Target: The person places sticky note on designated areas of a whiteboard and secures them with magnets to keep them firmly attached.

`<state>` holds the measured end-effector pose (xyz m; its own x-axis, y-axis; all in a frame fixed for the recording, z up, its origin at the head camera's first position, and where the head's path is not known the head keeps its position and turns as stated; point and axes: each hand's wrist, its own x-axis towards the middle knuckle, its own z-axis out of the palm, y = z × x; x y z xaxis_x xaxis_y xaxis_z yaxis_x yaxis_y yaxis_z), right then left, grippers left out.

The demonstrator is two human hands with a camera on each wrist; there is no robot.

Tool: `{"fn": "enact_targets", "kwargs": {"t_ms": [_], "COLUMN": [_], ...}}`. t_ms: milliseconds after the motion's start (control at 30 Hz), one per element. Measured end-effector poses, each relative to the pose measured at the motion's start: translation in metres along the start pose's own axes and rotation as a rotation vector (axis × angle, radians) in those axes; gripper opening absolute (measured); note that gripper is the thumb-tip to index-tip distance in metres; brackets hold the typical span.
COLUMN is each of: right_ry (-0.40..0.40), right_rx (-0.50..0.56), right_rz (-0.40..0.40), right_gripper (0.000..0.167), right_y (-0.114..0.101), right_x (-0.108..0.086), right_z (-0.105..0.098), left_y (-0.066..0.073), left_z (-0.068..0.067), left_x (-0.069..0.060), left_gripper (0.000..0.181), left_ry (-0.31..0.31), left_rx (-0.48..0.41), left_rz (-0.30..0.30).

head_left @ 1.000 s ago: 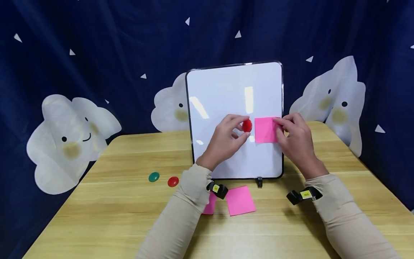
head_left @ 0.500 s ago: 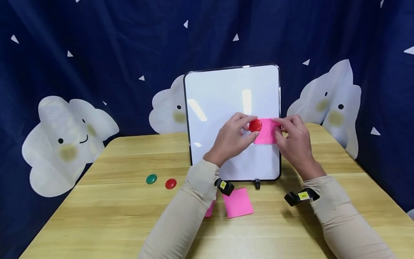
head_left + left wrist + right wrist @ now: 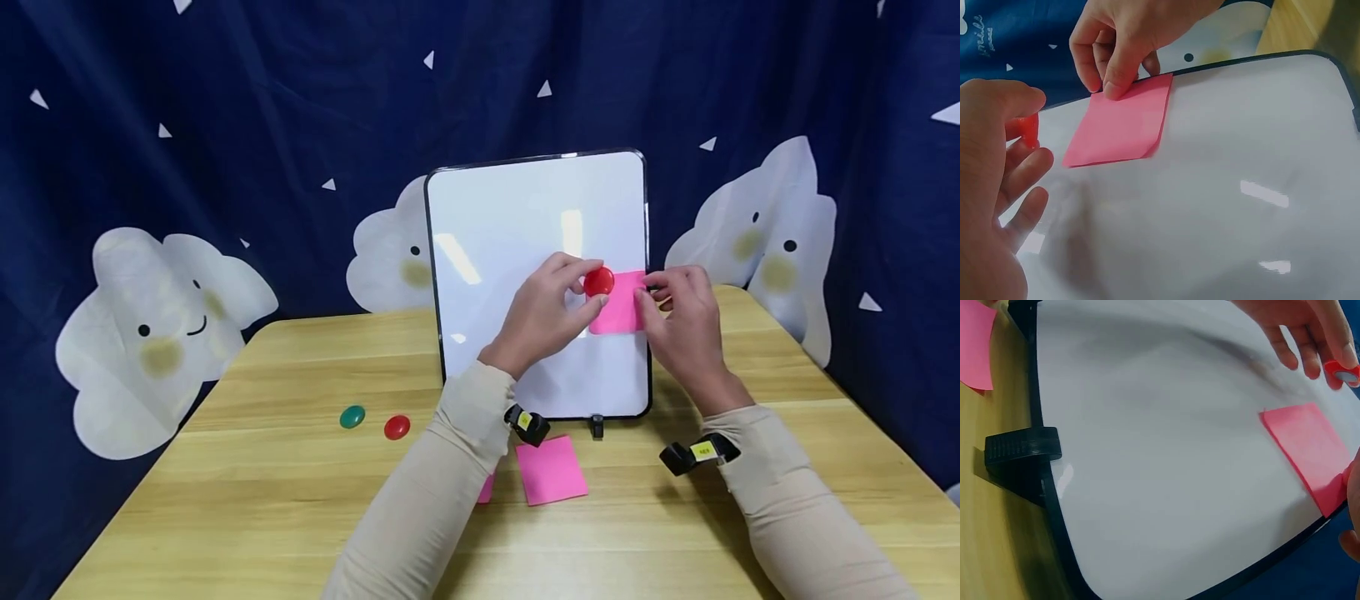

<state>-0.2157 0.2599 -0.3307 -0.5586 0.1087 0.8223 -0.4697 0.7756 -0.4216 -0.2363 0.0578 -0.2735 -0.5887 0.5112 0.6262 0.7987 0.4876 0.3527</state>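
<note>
My left hand (image 3: 546, 310) pinches a red round magnet (image 3: 598, 282) between thumb and fingertips, in front of the pink sticky note's upper left corner. The right wrist view shows the grey backing of this magnet (image 3: 1346, 376), apart from the board. Against the right part of the whiteboard (image 3: 517, 217) lies the pink sticky note (image 3: 618, 312); its lower edge lifts a little in the left wrist view. At the board's right edge, my right hand (image 3: 684, 329) pinches the note, with the thumb in front. The fingers behind it are partly hidden.
A green magnet (image 3: 352, 417) and another red magnet (image 3: 397, 427) lie on the wooden table (image 3: 247, 500). Below the board is a pink sticky note (image 3: 552, 471), and another pink piece (image 3: 486, 490) sits half hidden by the left sleeve. A black foot (image 3: 597, 427) supports the board.
My left hand has carried the red magnet to the right, from beside the note to in front of its upper left corner. The right hand stays at the note's right edge.
</note>
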Motion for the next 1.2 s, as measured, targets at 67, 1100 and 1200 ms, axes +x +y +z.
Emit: {"fn": "enact_targets", "kwargs": {"t_ms": [67,1100,1200], "right_ry": [0.0,-0.009,-0.012], "right_rx": [-0.007,-0.007,-0.022], "right_rz": [0.001,0.022,0.047], "right_gripper": [0.015,0.024,0.025], "right_y": [0.001,-0.003,-0.003], "right_x": [-0.001,-0.005,-0.005], "right_z": [0.002,0.01,0.009], "left_y": [0.0,-0.002,0.001], "left_z": [0.0,0.02,0.022], "left_x": [0.002,0.029,0.032], "left_gripper": [0.048,0.037,0.036], "left_ry": [0.008,0.114,0.12], "left_rx": [0.045,0.593,0.604], "left_rz": [0.024,0.185,0.176]}}
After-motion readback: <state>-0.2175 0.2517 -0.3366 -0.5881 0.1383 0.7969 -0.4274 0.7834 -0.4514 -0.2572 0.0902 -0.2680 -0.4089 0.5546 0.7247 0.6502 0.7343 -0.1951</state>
